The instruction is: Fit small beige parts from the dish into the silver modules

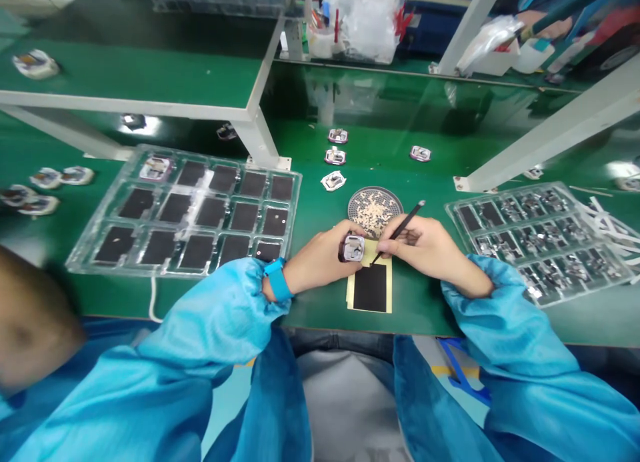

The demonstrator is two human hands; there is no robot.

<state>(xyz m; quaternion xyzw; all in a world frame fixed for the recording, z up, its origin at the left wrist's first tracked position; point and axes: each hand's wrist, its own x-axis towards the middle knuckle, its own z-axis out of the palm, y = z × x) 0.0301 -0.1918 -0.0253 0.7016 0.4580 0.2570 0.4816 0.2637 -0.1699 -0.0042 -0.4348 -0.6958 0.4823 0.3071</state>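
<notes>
Between thumb and fingers, my left hand point(320, 252) grips a small watch-sized housing point(355, 248) with a whitish inside and a dark rim. My right hand point(423, 245) holds a thin black stick tool point(407, 220) like a pen, its lower tip just above a black square sheet point(370, 290) on yellow paper point(351, 295). I cannot tell whether the tip touches the sheet. Just behind both hands sits a round dark dish point(356, 199) full of tiny beige and dark bits.
A clear tray point(295, 229) with black-lined pockets lies left, one housing point(155, 168) in it. Another tray point(453, 212), at right, holds metallic parts beside white strips point(607, 225). Loose housings point(333, 181) lie behind the dish. White shelf legs point(263, 139) rise nearby; a person's arm point(37, 319) is at left.
</notes>
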